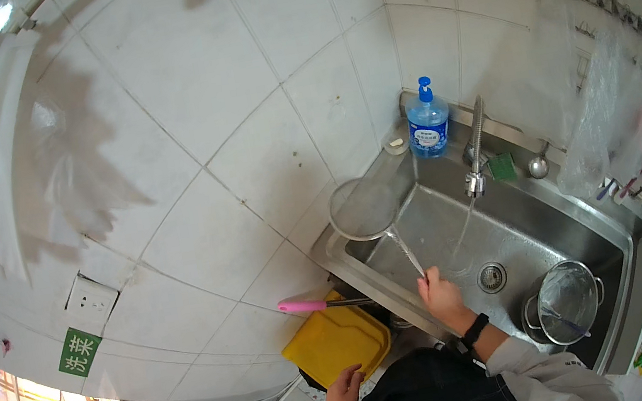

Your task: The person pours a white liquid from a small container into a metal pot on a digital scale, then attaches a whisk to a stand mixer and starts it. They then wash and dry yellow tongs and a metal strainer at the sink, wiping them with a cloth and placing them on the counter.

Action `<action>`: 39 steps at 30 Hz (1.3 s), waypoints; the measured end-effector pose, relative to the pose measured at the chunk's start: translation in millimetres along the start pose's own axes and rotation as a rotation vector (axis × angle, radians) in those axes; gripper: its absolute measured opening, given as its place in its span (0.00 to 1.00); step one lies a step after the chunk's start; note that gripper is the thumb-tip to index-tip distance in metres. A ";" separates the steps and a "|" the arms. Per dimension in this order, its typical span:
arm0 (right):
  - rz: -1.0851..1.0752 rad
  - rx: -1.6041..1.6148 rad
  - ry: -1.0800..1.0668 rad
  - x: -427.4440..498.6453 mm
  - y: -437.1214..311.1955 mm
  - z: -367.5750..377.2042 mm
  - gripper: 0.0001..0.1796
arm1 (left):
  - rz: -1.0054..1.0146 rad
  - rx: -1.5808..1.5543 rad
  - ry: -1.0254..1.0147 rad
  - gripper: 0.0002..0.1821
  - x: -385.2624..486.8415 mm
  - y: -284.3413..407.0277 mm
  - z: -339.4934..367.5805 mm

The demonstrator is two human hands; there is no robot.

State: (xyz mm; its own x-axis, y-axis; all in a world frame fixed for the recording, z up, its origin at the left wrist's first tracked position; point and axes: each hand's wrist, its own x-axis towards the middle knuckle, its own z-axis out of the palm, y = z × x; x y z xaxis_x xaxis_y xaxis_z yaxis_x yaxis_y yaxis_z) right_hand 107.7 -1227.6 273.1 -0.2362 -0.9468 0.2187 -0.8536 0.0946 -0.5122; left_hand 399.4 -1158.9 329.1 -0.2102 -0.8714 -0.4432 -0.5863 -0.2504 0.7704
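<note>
My right hand (442,296) grips the handle of a round fine-mesh strainer (363,209), raised over the left end of a stainless steel sink (413,286). Water runs in a thin stream from the faucet (475,179), to the right of the strainer and apart from it. Below, my left hand (344,393) hangs by my dark apron with nothing in it, fingers loosely bent and somewhat apart, near a yellow plastic lid (337,339). A two-handled metal pot (566,303) with a utensil inside sits at the sink's right end, beside the drain (492,278).
A blue pump bottle (428,120) stands in the sink's back corner. A green scouring pad (502,167) and a metal ladle (538,166) lie along the back ledge. A pink handle (302,306) juts out left of the sink. Plastic bags (592,120) hang at the right.
</note>
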 end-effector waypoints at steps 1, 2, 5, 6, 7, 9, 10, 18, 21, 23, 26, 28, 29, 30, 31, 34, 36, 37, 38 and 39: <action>-0.022 -0.040 -0.006 0.6 -0.1 -0.3 0.15 | 0.014 0.035 -0.013 0.17 1.6 1.8 -0.3; -0.017 -0.055 -0.035 0.6 -0.3 0.2 0.14 | 0.032 0.067 -0.025 0.17 4.6 3.5 0.0; -0.054 -0.033 0.002 0.4 1.4 3.8 0.14 | 0.052 0.032 -0.039 0.18 9.6 4.4 2.2; -0.039 0.006 0.056 -1.0 2.1 5.5 0.14 | 0.060 -0.031 -0.035 0.18 8.2 2.7 3.6; -0.047 0.055 0.131 -2.3 2.8 6.2 0.14 | 0.043 -0.007 -0.026 0.18 8.0 2.0 5.1; -0.039 -0.005 0.044 -2.8 4.8 4.8 0.14 | 0.041 -0.005 -0.025 0.18 8.8 2.1 4.1; -0.062 -0.060 -0.006 -2.7 6.1 2.0 0.14 | 0.079 0.028 -0.034 0.18 9.6 3.5 2.3; -0.194 0.292 0.222 -24.9 1.3 -64.8 0.13 | 0.294 -0.456 -0.181 0.20 39.6 101.3 -12.7; -0.244 0.334 0.237 -32.6 -1.3 -91.9 0.13 | 0.521 -0.494 -0.273 0.18 37.1 161.3 12.7; -0.269 0.300 0.252 -38.7 -1.1 -106.2 0.13 | 0.594 -0.464 -0.371 0.18 34.4 188.4 20.8; -0.223 0.323 0.296 -51.7 -0.6 -120.4 0.11 | 0.644 -0.319 -0.493 0.21 34.4 213.0 32.4; -0.198 0.310 0.328 -59.6 1.8 -124.3 0.11 | 0.706 -0.290 -0.508 0.22 35.2 220.6 45.2; -0.193 0.316 0.354 -63.6 4.3 -124.7 0.12 | 0.729 -0.264 -0.509 0.22 35.9 221.8 52.1; -0.149 0.289 0.325 -67.6 8.8 -124.8 0.12 | 0.669 -0.251 -0.519 0.21 37.0 221.3 58.4; -0.106 0.261 0.295 -70.6 15.1 -123.8 0.12 | 0.610 -0.227 -0.523 0.20 38.9 219.6 64.9; 0.105 0.139 0.152 -75.6 44.4 -117.2 0.14 | 0.508 -0.116 -0.547 0.20 49.1 205.4 76.4; 0.296 0.083 0.057 -73.7 69.5 -109.8 0.17 | 0.462 -0.107 -0.594 0.19 55.0 187.3 73.3; 0.342 0.069 0.066 -71.8 81.4 -105.5 0.17 | 0.418 -0.142 -0.625 0.19 57.4 176.6 68.3; 0.385 0.053 0.086 -68.7 92.9 -102.1 0.17 | 0.375 -0.175 -0.653 0.18 60.3 166.4 62.2; 0.455 0.032 0.087 -65.7 102.8 -99.1 0.17 | 0.306 -0.193 -0.670 0.18 62.0 156.4 57.5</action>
State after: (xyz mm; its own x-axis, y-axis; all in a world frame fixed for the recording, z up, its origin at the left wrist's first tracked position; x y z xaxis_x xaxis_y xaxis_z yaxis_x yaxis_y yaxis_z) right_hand -10.6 -1125.2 288.4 -0.6225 -0.7819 0.0344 -0.6402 0.4834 -0.5971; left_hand 249.7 -1227.9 395.8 -0.8077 -0.4869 -0.3325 -0.2907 -0.1617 0.9431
